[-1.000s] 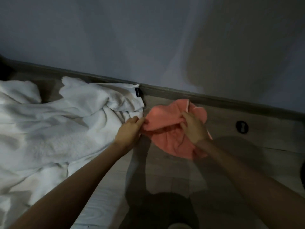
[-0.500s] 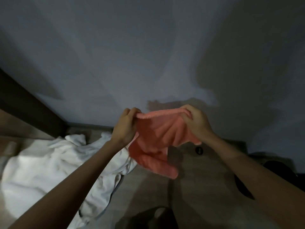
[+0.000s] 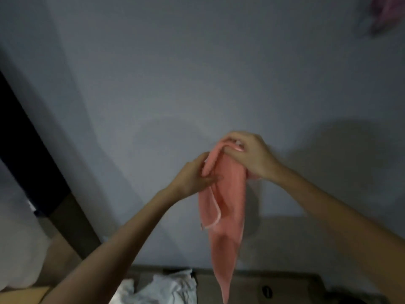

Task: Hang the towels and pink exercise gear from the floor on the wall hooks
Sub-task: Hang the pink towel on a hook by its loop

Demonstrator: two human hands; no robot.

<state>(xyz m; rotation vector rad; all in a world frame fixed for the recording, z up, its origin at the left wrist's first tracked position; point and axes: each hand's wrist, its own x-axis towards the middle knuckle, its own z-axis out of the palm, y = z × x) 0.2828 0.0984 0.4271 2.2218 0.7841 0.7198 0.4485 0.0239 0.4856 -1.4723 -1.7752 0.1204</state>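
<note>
A small pink towel [image 3: 225,216] hangs in the air in front of the grey wall, gathered into a long narrow drape that tapers downward. My right hand [image 3: 247,154] grips its bunched top end. My left hand [image 3: 195,178] pinches the towel's edge just below and to the left. A white towel [image 3: 166,288] lies crumpled on the floor at the bottom, partly hidden behind my left forearm. Something pink [image 3: 385,12], blurred, hangs high on the wall at the top right corner.
The grey wall [image 3: 175,84] fills most of the view. A dark vertical frame [image 3: 32,150] runs along the left. A dark skirting strip meets the wooden floor [image 3: 285,288] at the bottom, with a small black round thing [image 3: 266,291] on it.
Both hands lifted the pink towel from the floor to chest height and came together, bunching it into a narrow drape. The view has tilted up the wall.
</note>
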